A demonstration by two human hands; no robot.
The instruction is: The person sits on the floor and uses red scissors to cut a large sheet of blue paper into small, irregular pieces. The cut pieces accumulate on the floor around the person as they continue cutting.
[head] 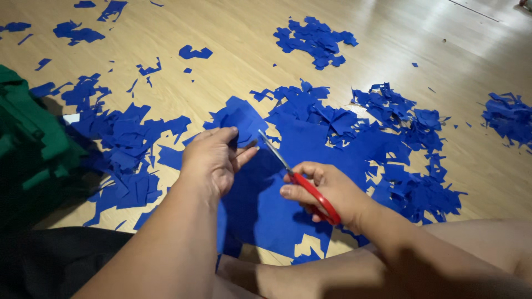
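The left hand (pixel 213 160) is closed on the edge of a blue paper sheet (pixel 260 205) lying on the wooden floor (pixel 233 33), while red-handled scissors (pixel 302 180) are gripped in the right hand (pixel 332 194), blades parted at the sheet's edge. A clean cut is best made with the paper held taut and fingers kept behind the blades. Blue scraps (pixel 316 39) are scattered all around.
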